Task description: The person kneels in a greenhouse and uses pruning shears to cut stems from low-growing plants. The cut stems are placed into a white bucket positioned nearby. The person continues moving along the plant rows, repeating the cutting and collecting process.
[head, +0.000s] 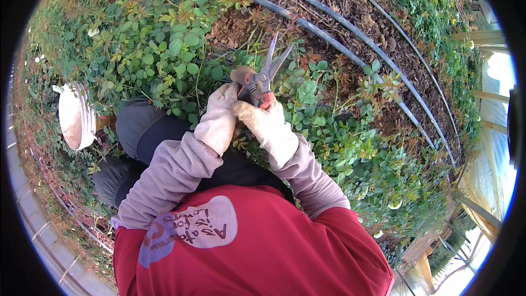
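Note:
Both hands wear pale, soiled work gloves and meet in front of my knees, amid rose bushes. My right hand [267, 125] grips pruning shears [263, 78] with red and black handles and a coiled spring. Their two narrow steel blades point away from me and stand apart, with no stem clearly between them. Close against it, my left hand [222, 109] touches the shears' handle side; its fingers are partly hidden, and whether it holds anything cannot be made out. Leafy rose stems [308, 102] surround the hands.
Grey irrigation pipes [349, 20] curve over mulched soil [370, 20] beyond the bushes. A white bucket [87, 117] lies tipped among plants at the left. Dense rose foliage [164, 41] spreads on both sides. Wooden posts and plastic sheeting [491, 164] stand at the far right.

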A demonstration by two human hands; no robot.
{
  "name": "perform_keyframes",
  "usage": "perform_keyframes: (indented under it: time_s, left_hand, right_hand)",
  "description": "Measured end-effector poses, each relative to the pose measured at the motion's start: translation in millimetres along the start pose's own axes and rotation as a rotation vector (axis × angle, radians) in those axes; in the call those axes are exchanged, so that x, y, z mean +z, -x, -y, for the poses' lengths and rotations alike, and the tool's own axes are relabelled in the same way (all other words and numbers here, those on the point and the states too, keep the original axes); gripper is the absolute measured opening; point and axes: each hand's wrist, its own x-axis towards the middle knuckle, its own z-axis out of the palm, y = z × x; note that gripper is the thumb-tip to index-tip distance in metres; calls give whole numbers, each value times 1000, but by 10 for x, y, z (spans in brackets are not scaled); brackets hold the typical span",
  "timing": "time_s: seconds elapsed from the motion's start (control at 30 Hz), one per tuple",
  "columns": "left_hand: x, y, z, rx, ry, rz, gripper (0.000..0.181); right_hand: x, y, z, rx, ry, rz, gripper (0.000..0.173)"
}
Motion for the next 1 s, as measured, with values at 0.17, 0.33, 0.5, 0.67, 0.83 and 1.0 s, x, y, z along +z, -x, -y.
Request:
perform_keyframes:
  time_s: [0.17, 0.33, 0.5, 0.67, 0.83, 1.0]
  left_hand:
    - [203, 127, -332, -39, -216, 107, 30]
    - [76, -382, -57, 377, 96, 330, 23]
    - [-102, -962, 506, 465, -142, 374, 20]
    - [-168, -1018, 482, 306, 0, 364, 21]
    - [-127, -865, 277, 312, -212, 326, 21]
    - [-67, -806, 240, 135, 135, 370, 21]
  right_hand:
    - [-141, -95, 26, -76, -319, -101, 32]
    - [-657, -54, 98, 214, -432, -77, 33]
    - [-639, -168, -23, 383, -653, 28, 36]
    - [-672, -381, -72, 328, -634, 30, 33]
    - [-630, -378, -73, 292, -587, -50, 33]
    - [-708, -345, -91, 269, -610, -91, 32]
